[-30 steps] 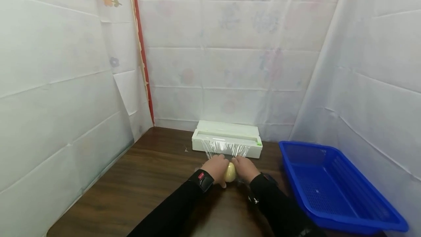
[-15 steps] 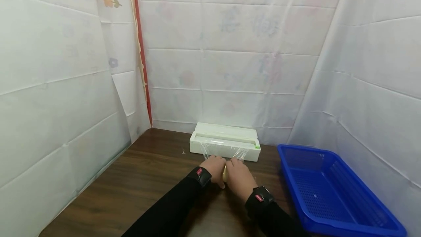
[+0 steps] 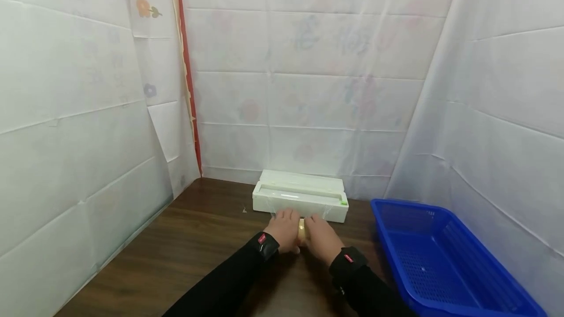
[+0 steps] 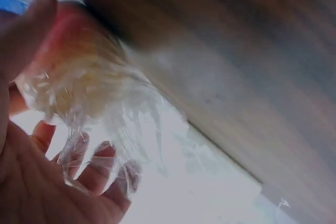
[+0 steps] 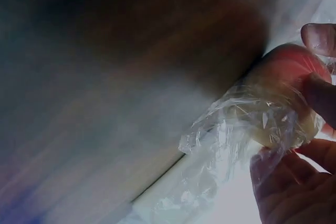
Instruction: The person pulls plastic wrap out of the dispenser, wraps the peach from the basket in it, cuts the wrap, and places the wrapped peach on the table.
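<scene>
Between my two hands sits a round red-and-yellow fruit [image 5: 286,69], like an apple, with crinkled cling film [image 4: 128,116] around it. My left hand [image 3: 284,231] holds it from the left; in the left wrist view the thumb lies against the fruit and the fingers curve beneath the film. From the right, my right hand [image 3: 322,239] grips the fruit, thumb and fingers on its skin and film. Strands of film stretch toward the long white cling film box [image 3: 299,208] just beyond the hands. Most of the fruit is hidden by the hands in the head view.
A deep blue plastic basket [image 3: 410,203] stands on the right of the brown wooden table [image 3: 198,243]. White sheeting [image 3: 308,97] closes in the back and both sides. A small scrap [image 3: 244,210] lies left of the box.
My right hand has come over the fruit, closer to the left hand, covering more of it. The spread of film between the box and hands has narrowed to thin strands.
</scene>
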Motion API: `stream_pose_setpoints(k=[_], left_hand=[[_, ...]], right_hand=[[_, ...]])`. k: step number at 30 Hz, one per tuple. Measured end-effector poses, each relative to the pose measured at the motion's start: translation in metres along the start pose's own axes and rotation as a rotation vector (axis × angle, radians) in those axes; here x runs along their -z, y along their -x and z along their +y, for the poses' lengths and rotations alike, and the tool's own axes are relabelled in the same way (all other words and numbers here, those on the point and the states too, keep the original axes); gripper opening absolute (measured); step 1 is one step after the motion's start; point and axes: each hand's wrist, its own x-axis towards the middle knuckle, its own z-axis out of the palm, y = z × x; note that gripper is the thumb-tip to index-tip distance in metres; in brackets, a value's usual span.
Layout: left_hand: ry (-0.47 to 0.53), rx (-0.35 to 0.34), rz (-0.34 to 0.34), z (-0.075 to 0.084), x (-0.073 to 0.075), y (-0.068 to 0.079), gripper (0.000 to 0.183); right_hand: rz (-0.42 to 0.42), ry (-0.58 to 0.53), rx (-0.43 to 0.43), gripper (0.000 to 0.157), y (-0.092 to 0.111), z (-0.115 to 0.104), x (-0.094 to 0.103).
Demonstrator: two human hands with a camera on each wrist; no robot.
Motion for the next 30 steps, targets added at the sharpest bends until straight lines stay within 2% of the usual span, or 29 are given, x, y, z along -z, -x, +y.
stream_pose_setpoints(k=[3, 6, 13, 16, 20, 25, 30], left_hand=[[-0.075, -0.084, 0.060, 0.000, 0.006, -0.002, 0.067], [-0.097, -0.132, 0.043, 0.000, 0.012, -0.007, 0.063], [-0.082, -0.081, -0.074, 0.002, 0.019, -0.013, 0.075], [-0.095, -0.087, -0.092, 0.002, 0.018, -0.015, 0.078], [-0.054, -0.065, -0.115, 0.000, 0.017, -0.021, 0.079], [0.020, -0.007, -0.118, -0.007, 0.010, -0.029, 0.071], [-0.001, -0.026, -0.061, -0.018, -0.001, -0.039, 0.064]], right_hand=[[-0.007, -0.042, 0.017, 0.040, -0.005, 0.007, -0.002], [-0.026, -0.101, 0.006, 0.044, -0.010, 0.009, -0.003], [-0.080, -0.198, -0.017, 0.058, -0.017, 0.014, -0.008], [-0.094, -0.196, -0.044, 0.059, -0.019, 0.016, -0.012], [-0.087, -0.192, -0.059, 0.055, -0.023, 0.019, -0.015], [-0.084, -0.200, -0.053, 0.054, -0.026, 0.022, -0.015], [-0.026, -0.150, -0.062, 0.076, -0.023, 0.021, -0.013]])
